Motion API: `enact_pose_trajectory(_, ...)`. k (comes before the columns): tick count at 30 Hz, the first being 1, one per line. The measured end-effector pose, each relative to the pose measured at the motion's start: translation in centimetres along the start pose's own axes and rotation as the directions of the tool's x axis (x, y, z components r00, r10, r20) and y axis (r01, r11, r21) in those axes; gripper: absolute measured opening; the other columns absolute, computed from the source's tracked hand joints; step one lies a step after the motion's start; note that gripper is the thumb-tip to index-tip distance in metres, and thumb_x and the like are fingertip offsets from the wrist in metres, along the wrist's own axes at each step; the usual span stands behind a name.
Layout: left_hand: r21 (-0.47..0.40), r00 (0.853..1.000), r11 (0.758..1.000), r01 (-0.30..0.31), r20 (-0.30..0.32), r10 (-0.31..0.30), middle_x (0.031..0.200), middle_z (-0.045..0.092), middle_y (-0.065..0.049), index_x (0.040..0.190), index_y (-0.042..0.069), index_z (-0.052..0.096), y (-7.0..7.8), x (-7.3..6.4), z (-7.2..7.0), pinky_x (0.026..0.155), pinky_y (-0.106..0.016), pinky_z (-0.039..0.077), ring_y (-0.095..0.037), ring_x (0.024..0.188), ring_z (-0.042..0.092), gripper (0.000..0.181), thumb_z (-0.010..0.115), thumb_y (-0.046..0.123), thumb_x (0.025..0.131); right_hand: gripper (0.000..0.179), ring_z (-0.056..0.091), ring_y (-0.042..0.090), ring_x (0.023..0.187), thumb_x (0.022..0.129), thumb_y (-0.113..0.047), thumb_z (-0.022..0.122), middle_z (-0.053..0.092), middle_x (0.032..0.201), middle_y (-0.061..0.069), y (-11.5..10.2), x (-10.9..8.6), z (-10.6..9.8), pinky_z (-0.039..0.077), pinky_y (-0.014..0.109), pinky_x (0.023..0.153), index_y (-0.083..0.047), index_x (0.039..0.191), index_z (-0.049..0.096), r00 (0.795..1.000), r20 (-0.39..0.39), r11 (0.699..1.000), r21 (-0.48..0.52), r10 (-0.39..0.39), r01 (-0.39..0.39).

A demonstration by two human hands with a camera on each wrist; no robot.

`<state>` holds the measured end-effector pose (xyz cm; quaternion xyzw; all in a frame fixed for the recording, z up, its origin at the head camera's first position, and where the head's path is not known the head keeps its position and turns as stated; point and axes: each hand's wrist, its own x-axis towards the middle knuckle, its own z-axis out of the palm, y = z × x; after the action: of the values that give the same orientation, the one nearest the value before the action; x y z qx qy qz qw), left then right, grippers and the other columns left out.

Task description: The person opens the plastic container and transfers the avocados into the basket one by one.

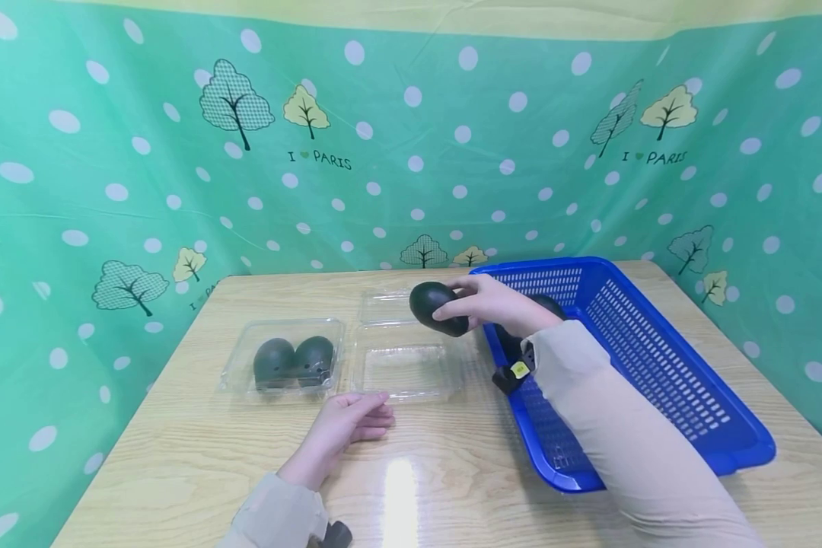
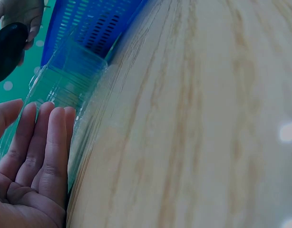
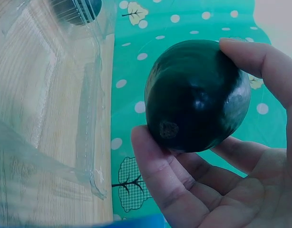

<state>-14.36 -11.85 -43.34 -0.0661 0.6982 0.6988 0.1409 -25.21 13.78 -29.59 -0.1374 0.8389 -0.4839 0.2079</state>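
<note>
1. The right hand grips a dark fruit between thumb and fingers, above the right-hand far part of the clear box; all places below are told from that box.
2. This hold looks sound: in the right wrist view, the thumb and fingers bear on opposite sides of the fruit, with its blunt end uncovered.
3. Carrying it well probably calls for even, moderate pressure, since a smooth, rounded skin could roll out of a loose pinch.
4. Any lowering should be slow and released only once the weight is borne; thin plastic would likely flex under a drop.
5. The left hand lies just beside the box's near edge, fingers extended and relaxed, holding nothing; whether they touch the plastic I cannot tell. From there they could brace the wall against sliding.
6. The fruit is egg-shaped, glossy and blackish green, with a rough, pale round scar at its end.
7. The box is thin, see-through plastic with ridged walls that catch the light.
8. To its left, the second box of similar plastic contains two dark fruits side by side.
9. To its right stands a rigid blue basket, its walls pierced with slots; more dark fruit shows there, partly behind the right arm.
10. Beneath it, the surface is pale, wood-grained and somewhat shiny.
</note>
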Motion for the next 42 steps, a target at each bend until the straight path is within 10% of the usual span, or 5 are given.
enact_pose_trajectory(42, 0.012, 1.0, 1.0, 0.012, -0.002, -0.012, 0.101, 0.075, -0.015, 0.113, -0.008, 0.065, 0.3, -0.3, 0.1, 0.084, -0.031, 0.063, -0.02, 0.092, 0.073, 0.044, 0.068, 0.031, 0.093, 0.076, 0.06, 0.027, 0.112, 0.086, -0.028, 0.073, 0.049, 0.145, 0.019, 2.5, -1.9, -3.4, 0.056, 0.025, 0.081, -0.006, 0.15, 0.038, 0.999, -0.037, 0.999, 0.031, 0.034, -0.033)
